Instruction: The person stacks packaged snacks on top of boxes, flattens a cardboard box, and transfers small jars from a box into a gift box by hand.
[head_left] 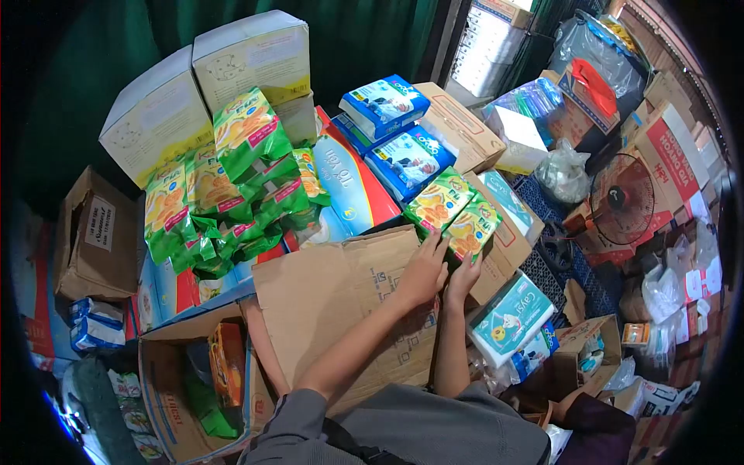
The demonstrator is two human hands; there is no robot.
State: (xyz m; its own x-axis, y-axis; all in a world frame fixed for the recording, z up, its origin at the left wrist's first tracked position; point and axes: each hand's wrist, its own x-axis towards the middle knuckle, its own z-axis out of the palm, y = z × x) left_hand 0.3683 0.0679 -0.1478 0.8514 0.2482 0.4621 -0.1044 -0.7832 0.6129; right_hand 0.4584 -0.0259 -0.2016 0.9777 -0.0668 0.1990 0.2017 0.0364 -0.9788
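Note:
Two green-and-yellow food packets with pictures of round snacks lie side by side on a cardboard box: the left packet (439, 200) and the right packet (474, 226). My left hand (422, 270) grips the near edge of the left packet, fingertips on its front. At the near edge of the right packet, my right hand (463, 277) has its fingers closed around the lower corner. Parts of both hands' grips are hidden behind the packets. Under my forearms is a flattened cardboard flap (310, 302).
A pile of similar green packets (256, 163) leans by white boxes (252, 58) at left. Blue diaper packs (411, 159) stand behind the held packets. A teal tissue pack (511, 318) lies at right. An open carton (167, 387) is lower left; another person's dark sleeve (601, 426) shows lower right.

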